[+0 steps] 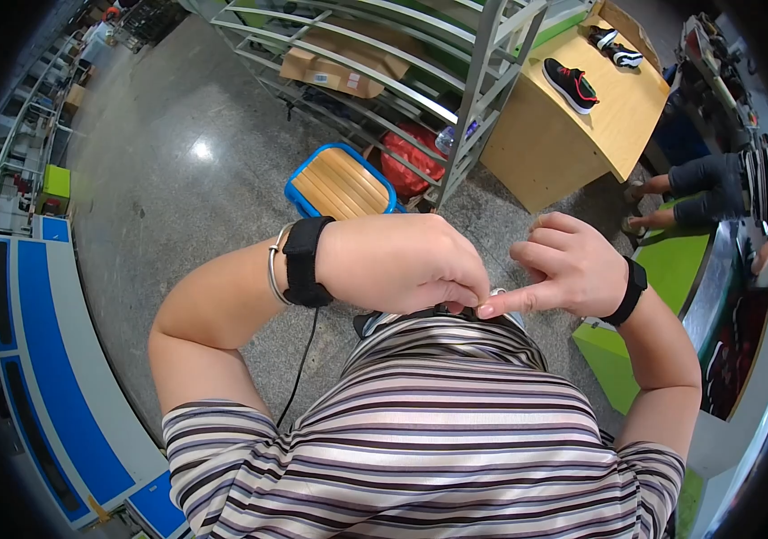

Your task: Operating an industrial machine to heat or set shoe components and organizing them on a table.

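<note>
In front of my waist, my left hand is closed, its back turned up and its fingertips pressed together. Whatever those fingertips pinch is hidden or too small to name. My right hand meets it from the right, one digit stretched out to the left fingertips. Its other fingers are loosely bent, with a visible gap and nothing held between them. A black strap and a metal bangle circle my left wrist. Another black wristband sits on my right wrist. Beneath the hands is my striped shirt.
A blue-rimmed wooden-topped stool stands ahead by a metal rack. On the wooden table lie a black-and-red shoe and black-and-white footwear. Another person is at far right. A black cable hangs from my left wrist.
</note>
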Available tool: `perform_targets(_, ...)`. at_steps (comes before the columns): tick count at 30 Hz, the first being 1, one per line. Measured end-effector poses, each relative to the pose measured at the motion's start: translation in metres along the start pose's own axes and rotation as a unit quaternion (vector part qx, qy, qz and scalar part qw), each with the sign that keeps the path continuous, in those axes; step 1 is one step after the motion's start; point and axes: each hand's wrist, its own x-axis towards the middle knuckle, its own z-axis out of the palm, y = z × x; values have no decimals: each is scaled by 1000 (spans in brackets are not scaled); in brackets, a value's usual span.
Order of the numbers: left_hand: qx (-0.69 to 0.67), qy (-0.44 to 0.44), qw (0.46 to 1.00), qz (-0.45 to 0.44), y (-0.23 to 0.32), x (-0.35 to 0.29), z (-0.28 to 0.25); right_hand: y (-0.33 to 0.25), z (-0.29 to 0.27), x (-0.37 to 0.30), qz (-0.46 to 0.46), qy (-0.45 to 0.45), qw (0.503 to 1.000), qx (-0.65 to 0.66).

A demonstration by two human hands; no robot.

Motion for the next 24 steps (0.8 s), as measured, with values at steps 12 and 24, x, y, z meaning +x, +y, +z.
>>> perform_targets(12, 61, 11, 998, 12, -5, 1, 2, 5, 3, -2, 3, 3, 1000, -29)
perform_targets(24, 68, -6, 998, 0, -1, 5, -2, 3, -4, -4, 24, -53, 998, -8)
